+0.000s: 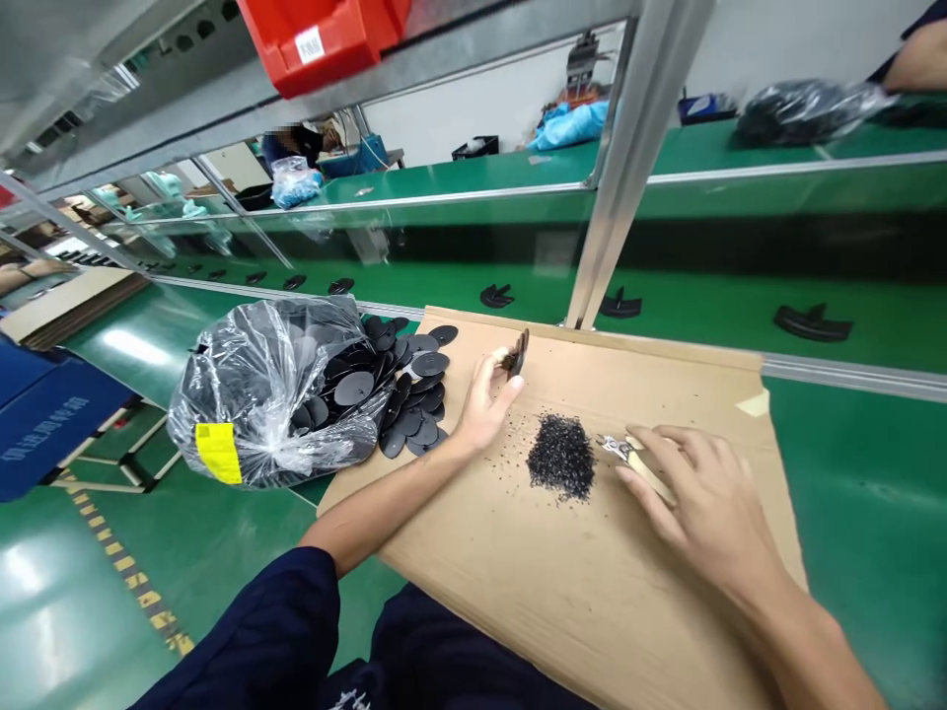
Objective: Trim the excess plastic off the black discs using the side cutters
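My left hand [484, 404] pinches a black plastic disc [521, 353], which is tilted nearly edge-on above the cardboard sheet [518, 592]. In my right hand [702, 493] is a pair of cutting pliers [618, 449] with pale handles, its metal jaws pointing left. Between the two hands lies a heap of tiny black plastic bits [562, 459]. Left of my left hand, several loose black discs [421, 429] are piled on the cardboard. They spill from a clear plastic bag [258, 394] with a yellow label.
Black curved parts [814, 322] lie spaced along the green belt [702, 335] behind a metal rail. A metal post [621, 168] rises at the cardboard's far edge. Overhead hangs a red bin [318, 39]. A blue crate [59, 414] stands at left. Another person [296, 143] sits across the line.
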Action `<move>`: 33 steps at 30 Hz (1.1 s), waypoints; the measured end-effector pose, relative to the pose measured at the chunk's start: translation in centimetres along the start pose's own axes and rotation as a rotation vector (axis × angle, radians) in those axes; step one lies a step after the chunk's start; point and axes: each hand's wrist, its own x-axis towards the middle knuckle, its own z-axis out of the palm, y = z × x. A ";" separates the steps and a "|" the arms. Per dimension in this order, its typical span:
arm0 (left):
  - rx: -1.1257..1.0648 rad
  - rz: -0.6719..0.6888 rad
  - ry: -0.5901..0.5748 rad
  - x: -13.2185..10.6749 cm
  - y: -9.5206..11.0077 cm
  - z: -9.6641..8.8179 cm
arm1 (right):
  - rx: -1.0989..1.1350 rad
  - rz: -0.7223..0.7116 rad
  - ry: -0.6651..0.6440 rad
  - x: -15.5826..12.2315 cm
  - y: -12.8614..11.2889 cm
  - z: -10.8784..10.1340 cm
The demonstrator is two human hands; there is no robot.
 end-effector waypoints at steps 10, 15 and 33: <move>0.791 -0.206 -0.088 16.5 0.5 -4.4 | -0.092 0.270 -0.150 -0.6 1.5 0.6; 0.979 -0.321 -0.068 18.6 0.2 -6.4 | -0.087 0.337 -0.157 -1.0 1.0 0.3; 0.734 -0.300 -0.098 18.5 -0.7 -0.2 | -0.172 0.389 -0.250 -1.0 0.5 -0.7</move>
